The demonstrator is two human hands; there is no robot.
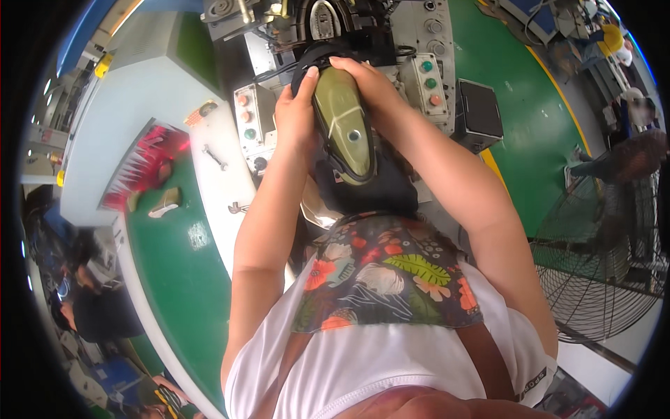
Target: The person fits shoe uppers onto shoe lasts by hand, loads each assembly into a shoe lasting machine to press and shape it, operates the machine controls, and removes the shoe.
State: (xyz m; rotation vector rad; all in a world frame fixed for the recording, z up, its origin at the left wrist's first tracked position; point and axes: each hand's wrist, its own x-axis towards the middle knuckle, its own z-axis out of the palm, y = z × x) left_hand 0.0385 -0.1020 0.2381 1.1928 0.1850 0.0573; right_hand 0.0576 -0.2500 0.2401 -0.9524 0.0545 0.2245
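Both hands grip a shoe last (340, 115), olive green with a round metal hole near its heel end, sole side up. A black shoe upper (380, 178) wraps around it and spreads toward me. My left hand (296, 115) clasps its left side, thumb along the edge near the toe. On the right side, my right hand (377, 91) closes around the toe end, thumb on top. The toe points away from me, toward a machine head with an oval ribbed metal plate (324, 21). Fingers beneath the shoe are hidden.
Button boxes flank the work: a left one (244, 115) and a right one (430, 84). A wrench (215, 158) lies on the white ledge at left. Beyond it, an olive shoe (166, 202) rests on a green surface. A large wire-guarded fan (600, 265) stands at right.
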